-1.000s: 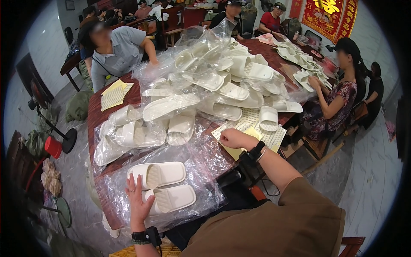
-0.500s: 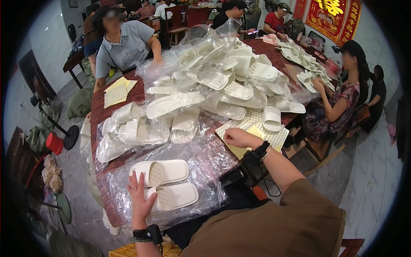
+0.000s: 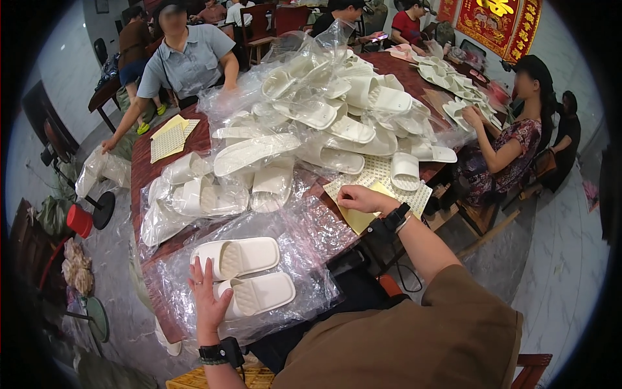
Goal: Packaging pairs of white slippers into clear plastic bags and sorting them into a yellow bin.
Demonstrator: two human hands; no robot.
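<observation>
A worker packs white slippers at a crowded bench (image 3: 146, 178), with the left hand (image 3: 208, 301) laid flat and open on a pair of white slippers (image 3: 245, 275) resting on clear plastic bags (image 3: 298, 246) at about 7 o'clock in the frame. The fingers are spread and grip nothing; the palm simply pins the near slipper's heel. The right hand (image 3: 357, 198), near the centre of the frame, curls its fingers down onto a sheet of sticker labels (image 3: 382, 178), with a yellow backing sheet (image 3: 360, 217) just beneath the wrist; whether the grip has caught a label cannot be told. Done well, the step likely calls for peeling one label cleanly by its corner while the left palm keeps the pair steady. A heap of bagged slippers (image 3: 324, 110) rises at 12 o'clock.
</observation>
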